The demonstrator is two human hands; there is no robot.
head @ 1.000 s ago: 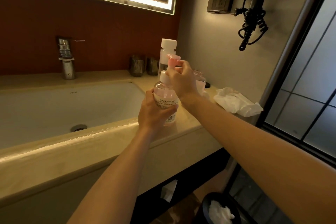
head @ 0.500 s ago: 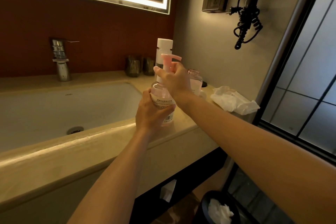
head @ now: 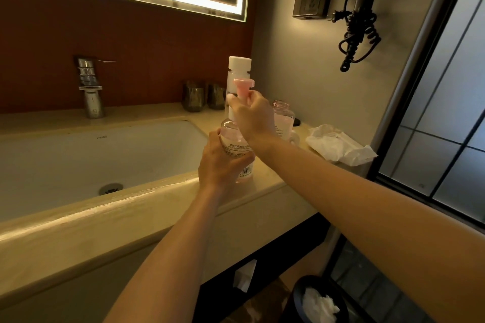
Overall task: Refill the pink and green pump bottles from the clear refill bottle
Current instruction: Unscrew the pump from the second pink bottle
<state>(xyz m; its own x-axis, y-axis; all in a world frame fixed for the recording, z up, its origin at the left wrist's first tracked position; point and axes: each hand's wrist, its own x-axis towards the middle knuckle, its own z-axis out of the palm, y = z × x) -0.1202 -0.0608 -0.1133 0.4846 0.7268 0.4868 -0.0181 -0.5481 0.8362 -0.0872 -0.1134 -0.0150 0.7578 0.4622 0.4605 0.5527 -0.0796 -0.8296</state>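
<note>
The left hand (head: 220, 165) grasps the pink pump bottle (head: 237, 147); the right hand (head: 254, 118) grasps its pump (head: 242, 87). It is best to hold the bottle upright and turn slowly.

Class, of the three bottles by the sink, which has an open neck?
The short bottle behind the right hand; the tall bottle has a white cap, the held bottle a pink pump.

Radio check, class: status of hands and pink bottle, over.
Left hand grips pink pump bottle. Right hand grips its pump. Open bottle stands close behind.
</note>
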